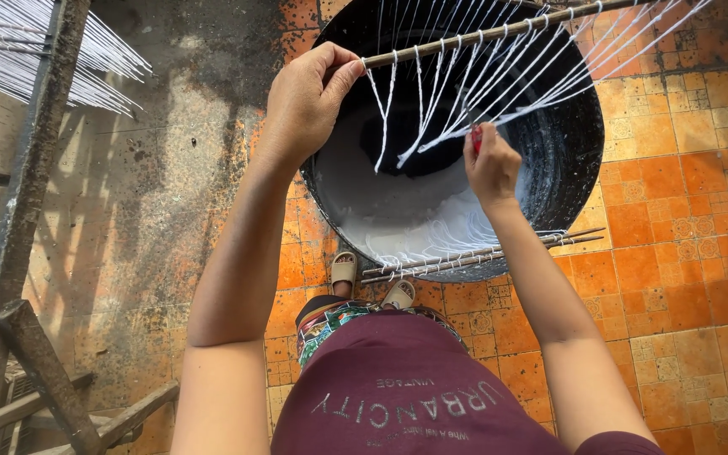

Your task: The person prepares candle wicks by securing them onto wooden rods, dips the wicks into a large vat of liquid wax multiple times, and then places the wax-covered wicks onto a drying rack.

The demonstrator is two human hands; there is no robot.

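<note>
Overhead, thin stick [499, 32] strung with white wet strings [465, 84], slanting.

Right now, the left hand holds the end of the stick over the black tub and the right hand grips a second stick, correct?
Not quite. The head view shows the left hand holding the stick over the black tub, but the right hand pinches the white threads, not a second stick.

White threads [465, 84] hang looped from a tilted wooden stick [482, 34], seemingly wet.
</note>
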